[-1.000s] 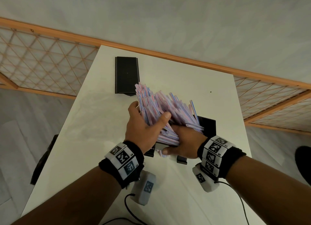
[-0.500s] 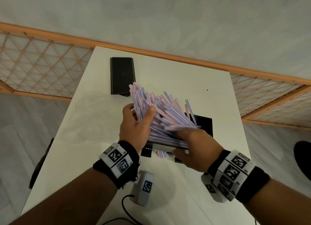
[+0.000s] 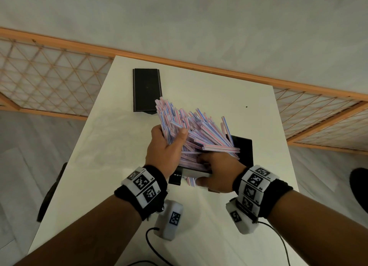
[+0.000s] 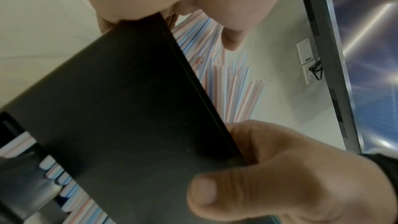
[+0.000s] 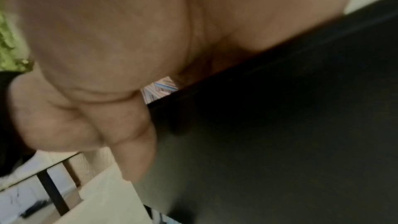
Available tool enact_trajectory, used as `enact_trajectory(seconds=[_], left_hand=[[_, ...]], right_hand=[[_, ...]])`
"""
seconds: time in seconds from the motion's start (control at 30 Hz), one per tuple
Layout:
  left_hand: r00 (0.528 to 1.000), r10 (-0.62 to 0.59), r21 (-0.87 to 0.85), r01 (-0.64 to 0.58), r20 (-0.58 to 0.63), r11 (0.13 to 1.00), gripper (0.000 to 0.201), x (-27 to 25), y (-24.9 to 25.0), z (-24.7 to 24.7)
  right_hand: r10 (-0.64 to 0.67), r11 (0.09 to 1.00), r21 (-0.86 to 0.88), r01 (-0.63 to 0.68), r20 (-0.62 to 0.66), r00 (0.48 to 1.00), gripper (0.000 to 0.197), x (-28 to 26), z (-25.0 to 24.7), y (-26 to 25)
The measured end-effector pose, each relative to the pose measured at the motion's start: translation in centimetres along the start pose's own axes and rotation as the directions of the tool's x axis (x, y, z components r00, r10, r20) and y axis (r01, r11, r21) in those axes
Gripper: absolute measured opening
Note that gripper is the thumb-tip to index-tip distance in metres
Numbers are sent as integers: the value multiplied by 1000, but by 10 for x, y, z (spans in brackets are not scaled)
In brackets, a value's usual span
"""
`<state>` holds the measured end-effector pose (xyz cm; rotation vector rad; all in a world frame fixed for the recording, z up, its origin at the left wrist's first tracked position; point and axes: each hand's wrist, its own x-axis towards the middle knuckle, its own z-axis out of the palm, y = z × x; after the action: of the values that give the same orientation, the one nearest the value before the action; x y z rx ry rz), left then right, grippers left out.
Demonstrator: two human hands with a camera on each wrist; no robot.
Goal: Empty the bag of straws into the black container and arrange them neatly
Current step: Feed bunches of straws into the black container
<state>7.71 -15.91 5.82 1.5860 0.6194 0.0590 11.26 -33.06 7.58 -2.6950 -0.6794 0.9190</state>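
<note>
Under container (image 4: 129,108), straw ends (image 4: 71,192), head view hides them

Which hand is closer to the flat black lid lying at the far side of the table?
Left. The left hand grips the straws just below the lid; the right hand is farther.

A messy fan of striped straws (image 3: 191,130) is gripped by the left hand (image 3: 165,148) over the black container (image 3: 243,150), which is held by the right hand (image 3: 219,172) on the white table (image 3: 95,146).
</note>
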Motion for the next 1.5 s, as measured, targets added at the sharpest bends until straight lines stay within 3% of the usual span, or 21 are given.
enact_trajectory(seconds=[0.1, 0.2, 0.33, 0.4, 0.57, 0.67, 0.83, 1.07, 1.13, 1.23, 1.3, 1.37, 1.5], left_hand=[[1000, 1, -40, 0, 15, 999, 56, -3, 1, -2], [999, 6, -57, -3, 45, 998, 68, -5, 0, -2], [998, 23, -50, -20, 50, 999, 61, -6, 0, -3], [998, 31, -62, -28, 53, 998, 67, -6, 1, -3], [997, 46, -19, -44, 60, 999, 88, -6, 2, -3], [997, 49, 20, -50, 53, 999, 91, -4, 1, -2], [990, 139, 25, -139, -22, 990, 67, -6, 5, -8], [983, 169, 83, -162, -76, 983, 67, -2, -1, -4], [978, 140, -16, -144, -154, 989, 69, -3, 2, -5], [982, 72, -231, -113, -177, 966, 60, -4, 16, -8], [974, 75, -282, -135, -214, 950, 54, -1, 23, -12], [968, 94, -263, -156, -232, 952, 62, 4, 27, -14], [986, 103, -112, -118, -129, 987, 80, 6, 22, -8]], right_hand=[[38, 999, -22, -38, -21, 999, 49, 3, 2, 6], [66, 997, -36, -65, 26, 998, 32, 5, 0, 1], [100, 994, -60, -94, 94, 991, 33, 12, -6, -12], [110, 992, -68, -102, 131, 985, 35, 17, -7, -14], [9, 988, -156, 5, 90, 996, 89, 21, -8, -14], [-25, 995, -93, 32, 79, 997, 99, 23, -6, -12], [13, 999, 41, -13, 3, 1000, 54, 20, -8, -6], [-68, 995, 61, 79, -160, 985, 65, -1, 0, 3], [-91, 993, 46, 106, -252, 964, 64, -11, 1, 11], [-82, 992, 58, 108, -341, 936, 54, -23, 1, 18], [-77, 995, 35, 91, -289, 954, 43, -25, 2, 19], [-63, 998, 1, 64, -178, 982, 36, -23, 2, 18], [-95, 995, -31, 91, -150, 984, 35, -19, 5, 13]])
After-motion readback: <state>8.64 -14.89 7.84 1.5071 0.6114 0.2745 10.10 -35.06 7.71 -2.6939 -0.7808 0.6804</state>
